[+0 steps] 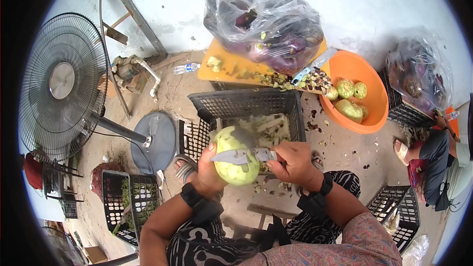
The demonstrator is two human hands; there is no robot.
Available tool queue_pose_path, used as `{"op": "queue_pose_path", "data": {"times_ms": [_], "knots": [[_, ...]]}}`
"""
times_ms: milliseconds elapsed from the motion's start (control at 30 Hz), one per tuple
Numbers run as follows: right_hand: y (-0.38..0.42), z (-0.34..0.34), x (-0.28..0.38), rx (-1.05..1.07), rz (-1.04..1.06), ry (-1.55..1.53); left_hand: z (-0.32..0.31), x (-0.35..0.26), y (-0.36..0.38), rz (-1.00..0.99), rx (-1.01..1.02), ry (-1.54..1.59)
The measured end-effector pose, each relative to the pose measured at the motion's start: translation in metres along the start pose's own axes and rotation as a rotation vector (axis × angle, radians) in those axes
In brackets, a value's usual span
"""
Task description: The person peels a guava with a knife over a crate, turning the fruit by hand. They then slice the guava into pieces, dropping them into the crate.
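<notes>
In my left hand (210,170) I hold a large round pale-green vegetable (237,173), fingers wrapped around its left side. Its surface looks mostly peeled, and a blurred dark patch shows near its top. My right hand (294,163) is closed around the handle of a knife (236,156). The wide blade lies across the front of the vegetable and points left. Right below them stands a black plastic crate (246,99) with pale trimmings inside, partly hidden by the vegetable.
Beyond the crate, a yellow board (209,73) bears a plastic bag of dark purple vegetables (266,24), peelings and a blue-handled knife (301,74). An orange basin (379,111) holds several peeled vegetables. A standing fan (63,81) is at left; another person (438,160) sits at right.
</notes>
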State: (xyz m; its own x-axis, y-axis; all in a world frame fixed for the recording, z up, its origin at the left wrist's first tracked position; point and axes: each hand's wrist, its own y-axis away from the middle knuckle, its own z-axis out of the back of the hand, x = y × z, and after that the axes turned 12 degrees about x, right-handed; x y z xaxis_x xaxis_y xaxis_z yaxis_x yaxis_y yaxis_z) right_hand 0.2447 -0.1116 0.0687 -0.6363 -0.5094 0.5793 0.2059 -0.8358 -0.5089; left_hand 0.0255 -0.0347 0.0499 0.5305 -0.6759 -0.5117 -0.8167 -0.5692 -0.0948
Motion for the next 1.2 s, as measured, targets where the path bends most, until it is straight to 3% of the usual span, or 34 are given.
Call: {"op": "queue_pose_path", "data": {"times_ms": [200,400,533,633,700,833,900,1200], "knots": [[-0.004,-0.001,0.005,0.040,0.094,-0.054,-0.005,-0.001,0.006,0.121,-0.064,-0.071],[-0.004,0.003,-0.005,0.066,0.041,-0.021,0.003,-0.005,0.007,0.083,0.047,-0.022],[-0.002,0.002,-0.008,0.056,0.038,-0.017,0.005,-0.004,0.007,0.098,0.010,-0.013],[0.000,-0.001,-0.017,0.095,-0.081,-0.050,-0.001,-0.006,0.008,0.077,-0.002,-0.141],[0.001,-0.001,-0.024,0.032,-0.170,-0.055,-0.001,-0.009,0.009,0.139,0.118,-0.157],[0.000,0.005,-0.017,0.009,-0.041,-0.062,-0.013,-0.007,0.003,0.091,-0.020,-0.248],[-0.001,0.006,-0.006,0.043,0.126,-0.022,-0.016,-0.011,0.003,0.114,-0.063,-0.226],[-0.001,0.004,-0.001,0.068,0.074,-0.022,-0.012,-0.009,-0.002,0.108,-0.090,-0.278]]}}
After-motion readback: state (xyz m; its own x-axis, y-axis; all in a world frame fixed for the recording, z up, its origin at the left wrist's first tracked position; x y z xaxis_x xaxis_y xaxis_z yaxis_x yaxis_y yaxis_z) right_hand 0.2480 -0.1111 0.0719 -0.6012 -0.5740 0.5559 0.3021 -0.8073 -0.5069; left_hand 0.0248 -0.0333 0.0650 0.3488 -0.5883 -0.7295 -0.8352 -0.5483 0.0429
